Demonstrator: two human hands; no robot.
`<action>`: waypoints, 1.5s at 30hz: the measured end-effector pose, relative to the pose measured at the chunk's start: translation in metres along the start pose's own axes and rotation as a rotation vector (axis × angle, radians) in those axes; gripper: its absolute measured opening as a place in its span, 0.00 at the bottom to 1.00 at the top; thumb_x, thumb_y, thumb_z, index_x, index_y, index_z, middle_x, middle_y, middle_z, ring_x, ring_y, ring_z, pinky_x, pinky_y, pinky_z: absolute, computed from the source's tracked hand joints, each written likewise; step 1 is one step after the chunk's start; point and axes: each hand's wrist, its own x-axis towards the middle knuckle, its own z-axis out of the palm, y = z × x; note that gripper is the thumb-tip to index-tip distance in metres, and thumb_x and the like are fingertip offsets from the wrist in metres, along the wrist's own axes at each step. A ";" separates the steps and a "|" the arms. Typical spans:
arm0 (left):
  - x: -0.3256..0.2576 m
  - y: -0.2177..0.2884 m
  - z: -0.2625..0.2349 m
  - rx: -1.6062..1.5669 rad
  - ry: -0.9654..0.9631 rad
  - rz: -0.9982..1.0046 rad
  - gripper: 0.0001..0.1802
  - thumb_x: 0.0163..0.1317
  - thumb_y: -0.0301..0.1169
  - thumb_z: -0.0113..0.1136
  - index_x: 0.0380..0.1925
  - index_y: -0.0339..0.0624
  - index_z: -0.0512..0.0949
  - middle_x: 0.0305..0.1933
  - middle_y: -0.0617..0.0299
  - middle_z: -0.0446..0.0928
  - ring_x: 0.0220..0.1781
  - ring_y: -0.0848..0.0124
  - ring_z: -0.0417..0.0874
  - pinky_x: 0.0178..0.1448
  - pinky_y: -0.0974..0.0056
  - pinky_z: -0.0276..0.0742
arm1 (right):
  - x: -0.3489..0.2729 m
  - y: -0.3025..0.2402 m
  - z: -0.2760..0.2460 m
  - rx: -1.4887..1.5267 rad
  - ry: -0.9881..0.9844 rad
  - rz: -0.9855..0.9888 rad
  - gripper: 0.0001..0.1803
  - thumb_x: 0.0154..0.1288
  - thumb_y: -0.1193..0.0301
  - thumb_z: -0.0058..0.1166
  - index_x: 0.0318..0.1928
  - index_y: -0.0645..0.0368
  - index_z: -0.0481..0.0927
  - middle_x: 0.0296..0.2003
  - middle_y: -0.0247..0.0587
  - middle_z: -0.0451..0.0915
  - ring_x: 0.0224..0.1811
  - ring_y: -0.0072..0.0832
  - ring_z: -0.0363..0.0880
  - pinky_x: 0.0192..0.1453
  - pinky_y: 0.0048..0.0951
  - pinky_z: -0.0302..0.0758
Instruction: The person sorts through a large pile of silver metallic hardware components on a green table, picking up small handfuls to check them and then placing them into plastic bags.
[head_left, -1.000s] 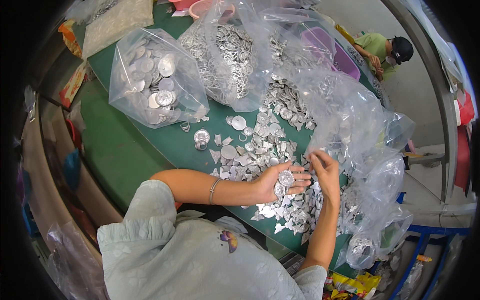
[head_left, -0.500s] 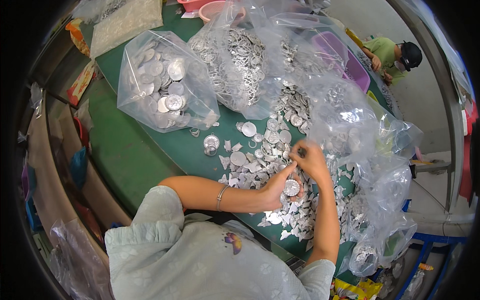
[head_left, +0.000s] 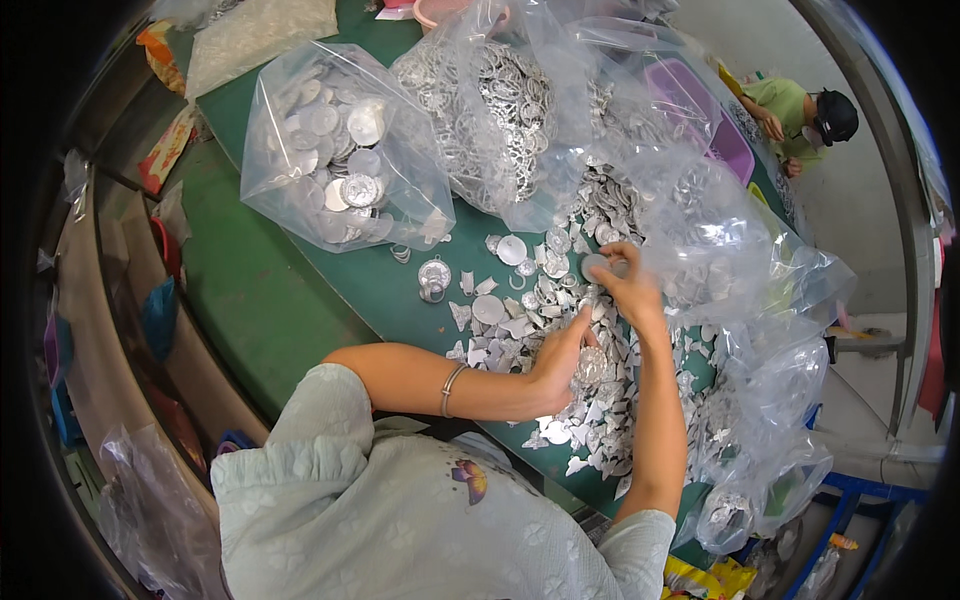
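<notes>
My left hand [head_left: 566,364] is over the pile of silver metal pieces [head_left: 515,330], its thumb pointing away from me. A round, patterned silver medallion [head_left: 596,366] is in its fingers, slightly blurred. Farther off and to the right, my right hand [head_left: 634,290] pinches a plain, flat silver disc [head_left: 596,268] between thumb and fingers. The fingertips of that hand are partly smeared by motion. Left of the pile, a patterned round piece [head_left: 434,274] lies by itself on the green table, with a small ring at its near edge.
A clear plastic bag of round discs [head_left: 340,150] stands at the far left of the table [head_left: 330,285]. Beside it, a larger bag [head_left: 490,120] holds openwork silver pieces. More crumpled bags [head_left: 770,300] line the right side. Past a purple basket [head_left: 700,110], another person [head_left: 790,115] works.
My right hand has come away from my left and moved slightly farther off; a plain disc now shows in it. The left hand stays nearly in place with the medallion. The view has shifted slightly.
</notes>
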 end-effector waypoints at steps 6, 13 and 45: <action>-0.006 0.000 0.005 -0.027 0.006 0.110 0.21 0.62 0.48 0.46 0.18 0.45 0.67 0.23 0.66 0.66 0.29 0.77 0.64 0.35 0.70 0.60 | -0.073 -0.029 -0.044 0.550 -0.029 0.386 0.11 0.52 0.73 0.58 0.38 0.60 0.78 0.22 0.26 0.74 0.20 0.12 0.68 0.22 0.13 0.63; -0.014 0.004 0.008 0.006 -0.016 0.196 0.19 0.63 0.44 0.45 0.19 0.43 0.66 0.25 0.64 0.67 0.29 0.76 0.67 0.35 0.71 0.64 | -0.118 -0.042 -0.013 0.396 -0.012 0.223 0.11 0.50 0.76 0.60 0.37 0.63 0.78 0.25 0.29 0.72 0.23 0.13 0.66 0.26 0.17 0.64; -0.012 -0.002 0.003 0.453 -0.463 -0.094 0.06 0.56 0.29 0.51 0.25 0.37 0.70 0.23 0.63 0.70 0.17 0.81 0.62 0.16 0.76 0.52 | -0.169 -0.021 -0.005 0.799 0.556 0.412 0.06 0.60 0.74 0.51 0.35 0.64 0.71 0.21 0.32 0.71 0.17 0.14 0.65 0.20 0.14 0.63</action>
